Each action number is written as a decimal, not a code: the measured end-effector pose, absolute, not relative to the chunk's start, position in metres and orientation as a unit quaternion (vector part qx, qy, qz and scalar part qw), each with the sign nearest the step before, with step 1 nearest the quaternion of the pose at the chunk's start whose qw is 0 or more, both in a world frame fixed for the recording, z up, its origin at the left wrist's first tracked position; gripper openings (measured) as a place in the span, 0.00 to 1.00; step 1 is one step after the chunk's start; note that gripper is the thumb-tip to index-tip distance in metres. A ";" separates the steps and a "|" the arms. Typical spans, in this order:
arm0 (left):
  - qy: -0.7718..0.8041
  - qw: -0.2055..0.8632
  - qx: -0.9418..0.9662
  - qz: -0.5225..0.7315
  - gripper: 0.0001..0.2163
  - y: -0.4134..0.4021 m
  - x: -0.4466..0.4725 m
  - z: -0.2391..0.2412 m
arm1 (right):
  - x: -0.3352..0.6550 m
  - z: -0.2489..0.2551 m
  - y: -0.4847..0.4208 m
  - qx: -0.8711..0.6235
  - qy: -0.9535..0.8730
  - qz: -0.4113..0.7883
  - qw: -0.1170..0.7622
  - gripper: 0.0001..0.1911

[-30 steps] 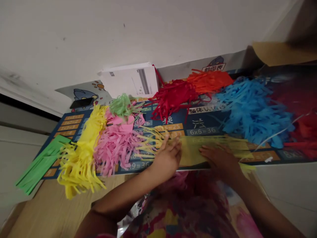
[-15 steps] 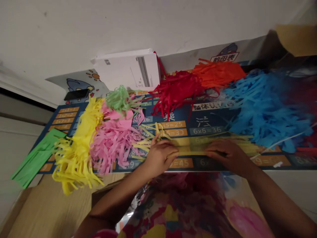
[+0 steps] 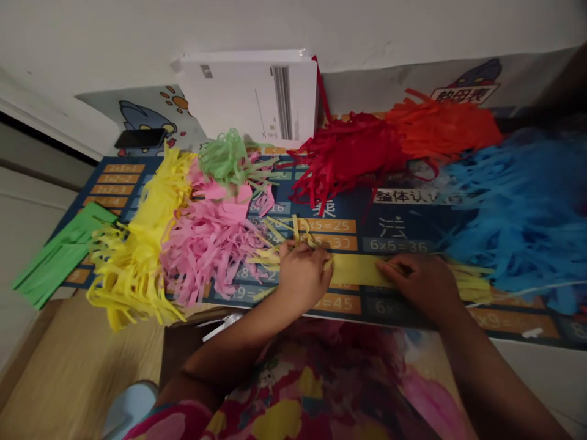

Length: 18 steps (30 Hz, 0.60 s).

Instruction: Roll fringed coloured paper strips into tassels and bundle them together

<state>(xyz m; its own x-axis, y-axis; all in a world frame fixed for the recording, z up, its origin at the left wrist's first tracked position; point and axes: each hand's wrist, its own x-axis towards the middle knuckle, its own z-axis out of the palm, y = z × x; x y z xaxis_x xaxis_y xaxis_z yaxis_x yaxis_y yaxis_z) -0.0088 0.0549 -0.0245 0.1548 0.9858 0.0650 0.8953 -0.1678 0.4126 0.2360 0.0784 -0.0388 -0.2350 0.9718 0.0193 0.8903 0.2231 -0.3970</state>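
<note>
A pale yellow tissue paper piece (image 3: 354,269) with fringed ends lies flat near the table's front edge. My left hand (image 3: 303,272) is closed on its left part, fingers curled over the paper, with fringe strips spreading out beyond them. Farther right, my right hand (image 3: 419,284) pinches the paper between thumb and fingers; more fringe shows past its wrist side. Between the hands the middle of the paper is a smooth band. Left of my left hand, close by, sits a pink fringed paper bundle (image 3: 208,244). A blue fringed bundle (image 3: 518,214) lies beyond my right hand.
Yellow fringed paper (image 3: 151,214) overhangs the front edge, beside green paper (image 3: 64,253). Mint green (image 3: 227,160), red (image 3: 353,156) and orange bundles (image 3: 443,128) lie farther back. A white box (image 3: 247,98) leans at the wall, and a phone (image 3: 141,139) lies left.
The yellow paper between my hands has gone from a narrow folded strip to a wider flat band. Both hands stay on it. The camera view has shifted slightly.
</note>
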 end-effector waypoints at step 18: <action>0.301 -0.089 0.946 0.079 0.12 0.068 -0.024 -0.010 | 0.242 -0.023 0.071 -0.588 -0.802 -0.040 0.096 0.10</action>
<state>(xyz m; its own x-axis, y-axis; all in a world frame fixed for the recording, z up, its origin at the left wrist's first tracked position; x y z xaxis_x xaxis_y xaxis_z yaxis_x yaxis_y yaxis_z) -0.0237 0.0681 -0.0097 0.8067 0.5548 0.2037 0.5830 -0.8035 -0.1205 0.2415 0.0714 -0.0231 -0.2890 0.9358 0.2017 0.9513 0.3044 -0.0494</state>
